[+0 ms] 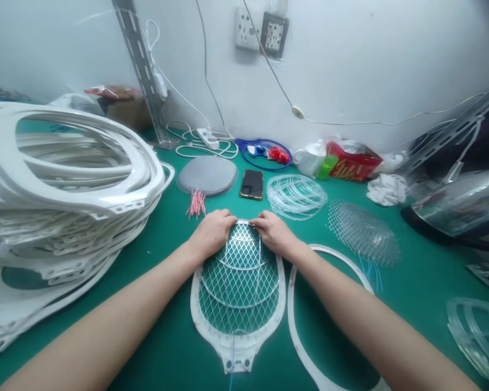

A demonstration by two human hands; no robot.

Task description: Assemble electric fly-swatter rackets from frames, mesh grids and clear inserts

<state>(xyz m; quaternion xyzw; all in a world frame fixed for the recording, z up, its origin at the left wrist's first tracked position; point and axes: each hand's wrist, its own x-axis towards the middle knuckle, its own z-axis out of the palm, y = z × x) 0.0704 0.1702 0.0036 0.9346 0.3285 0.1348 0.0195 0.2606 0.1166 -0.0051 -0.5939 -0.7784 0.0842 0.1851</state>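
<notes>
Here the left hand (212, 231) and right hand (274, 232) clamp curled fingers on the far rim of the swatter frame (194, 305); its wire mesh (239, 285) seems light, springy: hold by the rim

Forearms outstretched — left hand (212, 232) and right hand (274, 232) side by side, fingers (227, 218) curled

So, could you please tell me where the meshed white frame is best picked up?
Probably by its narrow neck, coming from the near side. The frame lies flat on the green table, its oval filled with thin mesh, and the solid neck tapers toward the person.
</notes>
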